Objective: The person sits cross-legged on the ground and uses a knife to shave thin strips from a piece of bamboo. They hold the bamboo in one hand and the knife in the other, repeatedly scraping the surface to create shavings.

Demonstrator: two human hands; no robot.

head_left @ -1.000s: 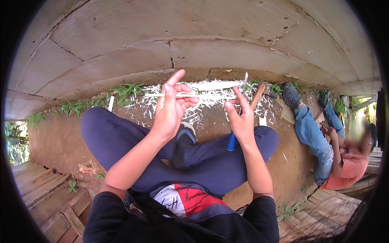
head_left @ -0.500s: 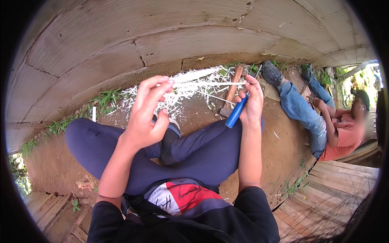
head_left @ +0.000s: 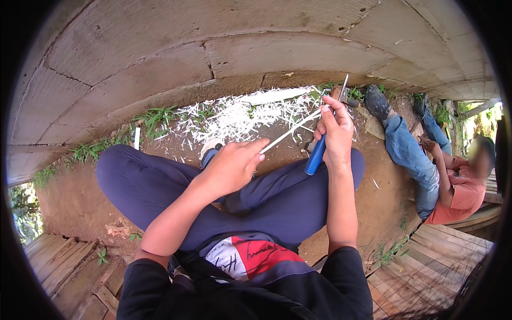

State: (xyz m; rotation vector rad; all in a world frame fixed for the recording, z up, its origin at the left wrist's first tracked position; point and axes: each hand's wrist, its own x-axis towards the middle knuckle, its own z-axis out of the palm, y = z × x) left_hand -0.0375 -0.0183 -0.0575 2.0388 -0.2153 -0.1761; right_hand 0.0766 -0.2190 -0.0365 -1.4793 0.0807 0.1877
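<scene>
A thin, pale wooden stick runs at a slant between my two hands. My left hand pinches its lower end between thumb and fingers, above my crossed legs. My right hand is closed around a blue-handled knife, whose narrow blade points up past the fingers. The stick's upper end meets the thumb and fingertips of this same hand. Most of the knife's grip is hidden by my palm and fingers.
White shavings lie heaped on the dirt before a block wall, with a larger pale piece on them. A wooden-handled tool lies partly hidden behind my right hand. Another person sits at the right beside wooden boards.
My left hand has come down and nearer my lap, and its fingers have closed. The stick has swung from nearly level to slanting. The knife's blade now shows above my right hand.
</scene>
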